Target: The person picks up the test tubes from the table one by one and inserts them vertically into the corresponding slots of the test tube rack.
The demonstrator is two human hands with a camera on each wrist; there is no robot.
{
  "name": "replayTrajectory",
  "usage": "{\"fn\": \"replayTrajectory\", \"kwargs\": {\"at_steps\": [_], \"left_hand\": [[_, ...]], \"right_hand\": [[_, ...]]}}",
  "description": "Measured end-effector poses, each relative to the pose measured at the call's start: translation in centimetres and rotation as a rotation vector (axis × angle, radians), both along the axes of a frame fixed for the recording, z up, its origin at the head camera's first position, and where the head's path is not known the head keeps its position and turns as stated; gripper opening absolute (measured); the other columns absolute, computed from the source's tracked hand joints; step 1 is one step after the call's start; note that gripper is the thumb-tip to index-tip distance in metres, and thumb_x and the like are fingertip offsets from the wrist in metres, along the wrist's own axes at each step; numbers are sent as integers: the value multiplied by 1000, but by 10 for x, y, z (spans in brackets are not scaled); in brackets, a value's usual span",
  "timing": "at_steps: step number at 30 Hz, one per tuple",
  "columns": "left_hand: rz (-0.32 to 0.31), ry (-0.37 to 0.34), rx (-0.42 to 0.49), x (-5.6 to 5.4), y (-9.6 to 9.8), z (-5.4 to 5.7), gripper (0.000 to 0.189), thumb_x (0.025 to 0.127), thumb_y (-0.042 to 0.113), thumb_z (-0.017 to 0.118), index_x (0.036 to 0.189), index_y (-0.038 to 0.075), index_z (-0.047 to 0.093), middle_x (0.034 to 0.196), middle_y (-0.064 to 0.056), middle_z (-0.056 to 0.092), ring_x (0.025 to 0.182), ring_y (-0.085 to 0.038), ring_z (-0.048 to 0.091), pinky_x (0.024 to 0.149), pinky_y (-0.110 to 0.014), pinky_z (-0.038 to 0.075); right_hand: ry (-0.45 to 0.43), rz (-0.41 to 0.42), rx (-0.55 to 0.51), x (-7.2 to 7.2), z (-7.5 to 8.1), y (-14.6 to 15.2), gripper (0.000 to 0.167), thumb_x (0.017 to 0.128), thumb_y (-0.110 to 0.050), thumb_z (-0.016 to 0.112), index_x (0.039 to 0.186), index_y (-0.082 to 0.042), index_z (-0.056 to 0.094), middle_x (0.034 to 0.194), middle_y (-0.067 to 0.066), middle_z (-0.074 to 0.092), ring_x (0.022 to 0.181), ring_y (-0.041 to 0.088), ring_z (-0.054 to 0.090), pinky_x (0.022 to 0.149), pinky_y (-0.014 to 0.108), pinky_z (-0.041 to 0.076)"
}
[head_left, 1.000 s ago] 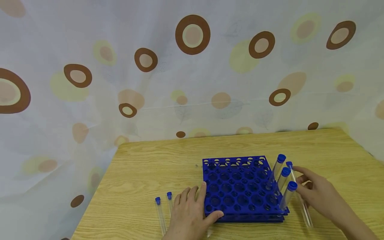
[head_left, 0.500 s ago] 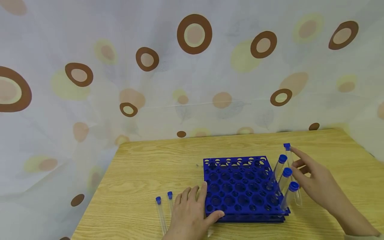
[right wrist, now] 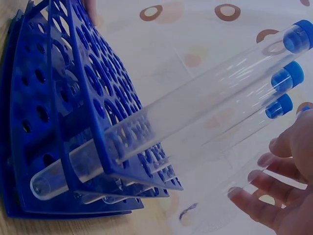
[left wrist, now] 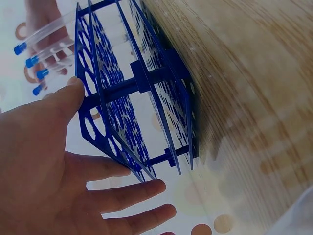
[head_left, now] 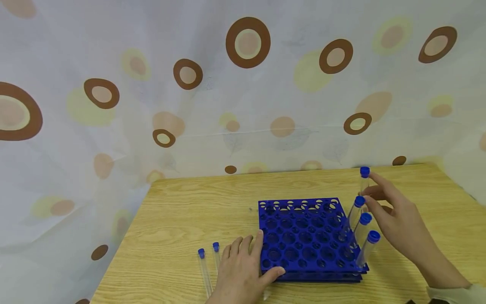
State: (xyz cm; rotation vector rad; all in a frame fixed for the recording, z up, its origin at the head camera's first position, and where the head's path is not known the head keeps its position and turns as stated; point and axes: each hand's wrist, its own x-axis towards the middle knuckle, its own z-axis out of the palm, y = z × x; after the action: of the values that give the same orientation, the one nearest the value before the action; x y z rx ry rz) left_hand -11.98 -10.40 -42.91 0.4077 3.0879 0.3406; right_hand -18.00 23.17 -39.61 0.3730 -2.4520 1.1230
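A blue tube rack [head_left: 300, 236] lies flat on the wooden table [head_left: 190, 211]. My left hand [head_left: 239, 270] rests beside its front left corner with straight fingers, thumb against the rack [left wrist: 146, 98] edge. My right hand [head_left: 395, 219] pinches a clear tube with a blue cap [head_left: 364, 181] and holds it upright above the rack's far right corner. Three capped tubes [head_left: 360, 230] lean in the rack's right column, seen close in the right wrist view [right wrist: 195, 103].
Two more capped tubes [head_left: 206, 266] lie on the table left of my left hand. A curtain with brown circles [head_left: 243, 84] hangs behind the table. The table's left edge runs close to the lying tubes.
My right hand has lifted a tube from the table beside the rack and raised it upright toward the rack's far right corner. The left hand has stayed put.
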Motion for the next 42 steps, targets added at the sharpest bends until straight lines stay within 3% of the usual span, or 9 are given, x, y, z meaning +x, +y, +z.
{"fn": "replayTrajectory", "kwargs": {"at_steps": [10, 14, 19, 26, 32, 42], "left_hand": [[-5, -4, 8, 0, 2, 0, 90, 87, 80, 38, 155, 20, 36, 142, -9, 55, 131, -33, 51, 106, -54, 42], [-11, 9, -15, 1, 2, 0, 91, 87, 81, 36, 155, 20, 35, 141, -9, 56, 131, -32, 52, 105, -53, 43], [-6, 4, 13, 1, 1, -1, 88, 88, 78, 42, 154, 20, 37, 141, -10, 56, 131, -33, 51, 106, -54, 42], [-13, -24, 13, 2, -1, 1, 91, 88, 80, 38, 156, 20, 34, 144, -10, 53, 133, -34, 50, 106, -55, 41], [-27, -17, 17, 4, -9, 3, 93, 87, 81, 39, 156, 19, 33, 142, -12, 54, 131, -36, 50, 105, -56, 41], [-31, 21, 5, 1, -27, 18, 88, 89, 72, 50, 154, 15, 37, 142, -18, 53, 133, -42, 47, 106, -60, 39]], "right_hand": [[72, 26, -132, -2, 5, -12, 42, 99, 1, 56, 139, -7, 49, 108, -15, 61, 104, -13, 57, 83, 0, 45], [88, 45, -159, -3, 5, -15, 36, 98, 4, 55, 133, -3, 50, 108, -4, 63, 101, -7, 62, 82, 4, 49], [60, 96, -206, -4, 3, -16, 32, 98, 7, 51, 129, -1, 49, 110, 4, 64, 105, -1, 63, 83, 8, 52], [-4, 202, -281, -4, -4, -18, 35, 98, 9, 50, 132, 0, 47, 115, 1, 64, 109, 2, 63, 86, 12, 53], [-42, 218, -262, -6, -10, -22, 35, 98, 8, 51, 132, -1, 47, 117, 1, 63, 113, 1, 61, 88, 13, 53], [-117, 193, -353, -11, -23, -42, 26, 98, 1, 56, 124, 0, 51, 121, 22, 62, 112, 9, 64, 91, 17, 54]]}}
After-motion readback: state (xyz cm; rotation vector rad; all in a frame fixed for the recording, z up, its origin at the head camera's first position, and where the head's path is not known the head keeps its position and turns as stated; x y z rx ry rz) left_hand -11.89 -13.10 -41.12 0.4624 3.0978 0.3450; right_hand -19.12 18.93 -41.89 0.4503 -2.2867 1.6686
